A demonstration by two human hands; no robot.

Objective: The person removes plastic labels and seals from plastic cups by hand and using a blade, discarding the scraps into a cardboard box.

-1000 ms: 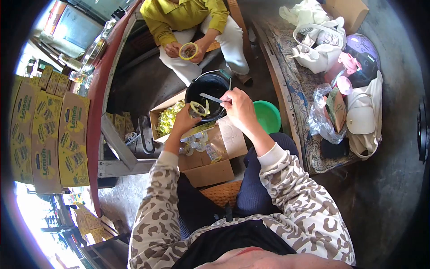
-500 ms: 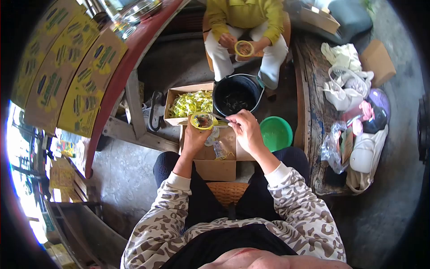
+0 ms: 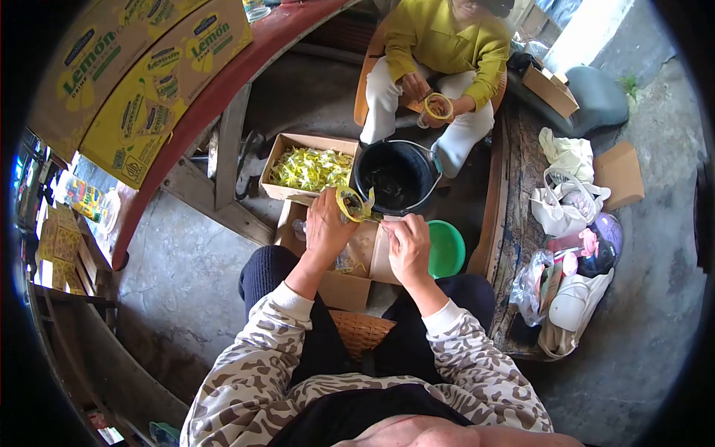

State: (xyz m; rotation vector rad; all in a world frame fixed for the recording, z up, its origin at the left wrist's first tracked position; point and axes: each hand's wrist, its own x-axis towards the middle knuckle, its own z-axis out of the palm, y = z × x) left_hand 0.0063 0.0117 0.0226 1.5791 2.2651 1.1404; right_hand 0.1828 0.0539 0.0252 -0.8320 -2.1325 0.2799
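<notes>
My left hand (image 3: 326, 223) is closed around a clear plastic cup (image 3: 353, 208) with a yellow rim, tilted so its mouth faces up and right. A yellow strip (image 3: 369, 201) stands out from the cup's rim on the right. My right hand (image 3: 409, 246) pinches a thin, small knife-like tool (image 3: 378, 219) just right of the cup; its exact form is hard to make out. Below my hands is an open cardboard box (image 3: 346, 292) with some clear plastic pieces inside. Beyond it, another cardboard box (image 3: 275, 186) holds a heap of yellow and white strips (image 3: 309, 168).
A black bucket (image 3: 363, 176) stands ahead, and a green basin (image 3: 456, 257) at right. Opposite, a seated person (image 3: 447, 45) holds a yellow-rimmed cup (image 3: 438, 108). A wooden bench (image 3: 506, 298) with bags lies right; lemon-drink cartons (image 3: 149, 104) sit on the red-edged table at left.
The view has shifted. My left hand has tilted and turned the cup, and a yellow strip now sticks out from its rim. My right hand with the tool has moved lower relative to the cup.
</notes>
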